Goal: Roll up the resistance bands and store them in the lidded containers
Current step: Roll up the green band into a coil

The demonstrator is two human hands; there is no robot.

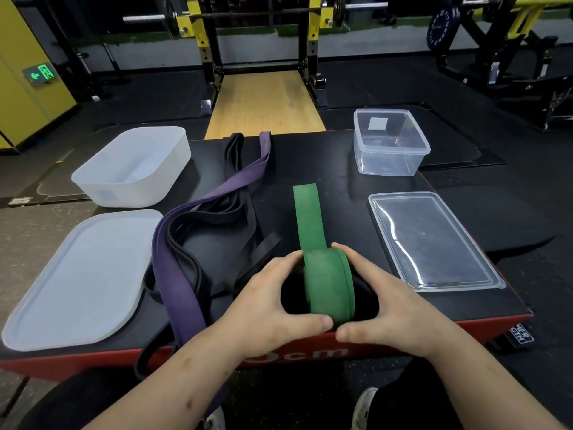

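Observation:
A green resistance band (328, 283) is partly wound into a thick roll near the front of the black box top (335, 169); its loose tail runs away from me. My left hand (273, 302) grips the roll's left side and my right hand (381, 302) grips its right side, thumbs underneath. A purple band (176, 274) and black bands (229, 209) lie loose to the left. An open frosted white container (133, 169) stands at the back left, its lid (77, 283) in front of it. A clear container (390, 141) stands open at the back right, with its clear lid (434, 243) nearer me.
The box has red sides (434, 336) and stands on a dark gym floor. A squat rack (260, 35) with a wooden platform stands beyond the box. Ends of the purple and black bands hang over the front edge. My shoes (366, 408) show below.

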